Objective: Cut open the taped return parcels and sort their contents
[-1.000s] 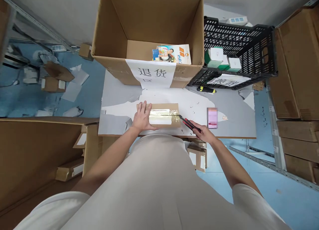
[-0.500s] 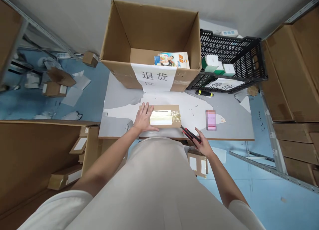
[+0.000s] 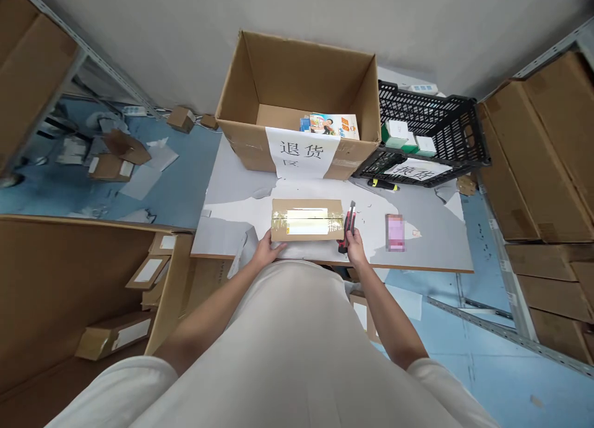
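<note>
In the head view a long cardboard box (image 3: 307,235) with a white label and shiny tape across its top is at the near side of the table. My left hand (image 3: 268,250) grips its near left corner, thumb along the near edge. A red and black utility knife (image 3: 348,230) is in my right hand (image 3: 356,248), closed around it beside the box's right end. The metal tip of the knife points away from me. Part of my right fingers is hidden behind the knife and box.
Behind stands a big open carton (image 3: 245,143) with colourful packs inside. To its right is a black crate (image 3: 457,128) holding white and green boxes. A yellow and black cutter (image 3: 383,185) and a pink phone-like object (image 3: 395,232) lie on the table (image 3: 431,255).
My left hand has slid from the top of the box to its near left corner. My right hand has moved left to the box's right end, turning the knife to point away from me.
</note>
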### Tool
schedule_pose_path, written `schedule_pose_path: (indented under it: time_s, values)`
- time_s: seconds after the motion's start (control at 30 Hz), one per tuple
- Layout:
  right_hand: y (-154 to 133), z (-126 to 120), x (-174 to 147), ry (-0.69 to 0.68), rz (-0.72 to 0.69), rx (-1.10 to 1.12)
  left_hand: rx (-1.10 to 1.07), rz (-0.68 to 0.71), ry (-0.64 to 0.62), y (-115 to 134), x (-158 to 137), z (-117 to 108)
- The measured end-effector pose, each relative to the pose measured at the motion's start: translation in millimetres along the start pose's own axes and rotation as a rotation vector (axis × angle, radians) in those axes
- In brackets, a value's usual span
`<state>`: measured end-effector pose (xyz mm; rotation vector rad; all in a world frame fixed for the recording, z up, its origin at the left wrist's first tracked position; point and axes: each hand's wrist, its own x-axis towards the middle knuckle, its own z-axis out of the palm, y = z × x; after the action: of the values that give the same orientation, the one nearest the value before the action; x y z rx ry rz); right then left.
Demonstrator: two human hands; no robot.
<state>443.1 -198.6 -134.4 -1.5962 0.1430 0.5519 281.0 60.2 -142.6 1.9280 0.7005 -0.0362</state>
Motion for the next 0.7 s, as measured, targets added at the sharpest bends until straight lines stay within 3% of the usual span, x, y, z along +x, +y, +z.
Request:
schedule_pose_path:
  time_s: [0.07, 0.2, 0.33, 0.53, 0.7]
  values:
    - [-2, 3, 1, 0.011, -0.041, -0.038, -0.01, -0.014, 0.008, 2, 1, -2]
    - [-18, -7, 5, -0.002, -0.162, -0.038, 0.093, -0.056, 0.151, 27, 11, -14]
    - [-28, -6, 23, 0.001, -0.137, -0.115, 0.139, -0.123, 0.225, 46, 35, -18]
    - [-26, 1, 50, 0.01, -0.101, -0.158, 0.114, -0.157, 0.146, 42, 65, -14]
    - [-11, -10, 38, -0.014, -0.137, -0.258, -0.087, -0.047, 0.087, 24, 43, 8]
